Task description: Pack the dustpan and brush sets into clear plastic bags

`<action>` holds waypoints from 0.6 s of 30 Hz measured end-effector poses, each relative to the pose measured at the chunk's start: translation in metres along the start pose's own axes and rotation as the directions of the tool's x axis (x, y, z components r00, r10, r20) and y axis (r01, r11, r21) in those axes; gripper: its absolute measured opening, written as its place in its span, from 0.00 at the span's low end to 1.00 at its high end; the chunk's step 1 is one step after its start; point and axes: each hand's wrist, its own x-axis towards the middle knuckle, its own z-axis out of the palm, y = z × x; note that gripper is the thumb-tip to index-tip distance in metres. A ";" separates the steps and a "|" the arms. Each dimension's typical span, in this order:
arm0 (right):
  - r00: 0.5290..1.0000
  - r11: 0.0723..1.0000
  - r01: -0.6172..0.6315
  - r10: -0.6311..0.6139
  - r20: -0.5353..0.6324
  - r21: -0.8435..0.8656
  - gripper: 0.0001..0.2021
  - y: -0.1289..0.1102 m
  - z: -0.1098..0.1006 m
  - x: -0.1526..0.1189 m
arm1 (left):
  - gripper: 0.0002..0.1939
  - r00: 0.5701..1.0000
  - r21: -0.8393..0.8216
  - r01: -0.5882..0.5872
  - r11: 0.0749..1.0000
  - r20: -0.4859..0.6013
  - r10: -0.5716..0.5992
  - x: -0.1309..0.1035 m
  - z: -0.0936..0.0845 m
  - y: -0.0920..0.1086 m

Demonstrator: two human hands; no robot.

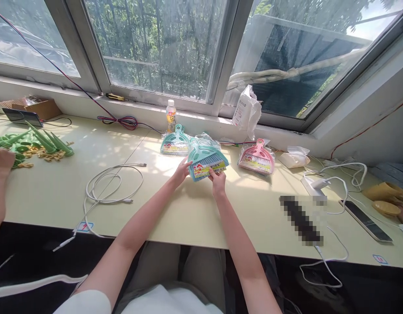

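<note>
A teal mini dustpan and brush set [206,158] with a printed label is held above the table, tilted toward me. My left hand [181,172] grips its left edge. My right hand [217,181] pinches the lower right of it, near the label. Just behind it, another teal dustpan set [175,141] lies in clear plastic wrap, and more clear wrap shows behind the held one. A pink dustpan set [257,158], also wrapped, rests on the table to the right.
A bottle [171,115] stands by the window. White cables [114,185] lie left, green and tan pieces [41,146] far left beside another person's hand [1,163]. On the right are a tissue pack [295,158], a power strip [314,186], a phone [367,220] and a pixelated object [301,220].
</note>
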 end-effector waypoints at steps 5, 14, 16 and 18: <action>0.996 0.998 0.059 -0.061 -0.069 -0.021 0.23 0.004 -0.004 0.002 | 0.29 0.985 0.005 0.151 0.988 0.087 -0.151 -0.007 0.010 -0.014; 0.996 0.998 0.036 -0.033 -0.079 0.048 0.23 0.003 -0.010 0.010 | 0.36 0.978 0.037 0.147 0.988 0.146 -0.151 -0.006 0.017 -0.005; 0.999 0.999 0.027 -0.026 -0.029 0.046 0.23 0.004 -0.009 0.010 | 0.44 0.995 0.126 0.067 0.990 0.060 -0.075 -0.007 0.018 -0.002; 1.000 0.999 0.014 -0.014 -0.008 0.042 0.23 0.005 -0.009 0.011 | 0.54 0.988 0.307 -0.044 0.951 -0.125 0.087 -0.011 0.022 -0.001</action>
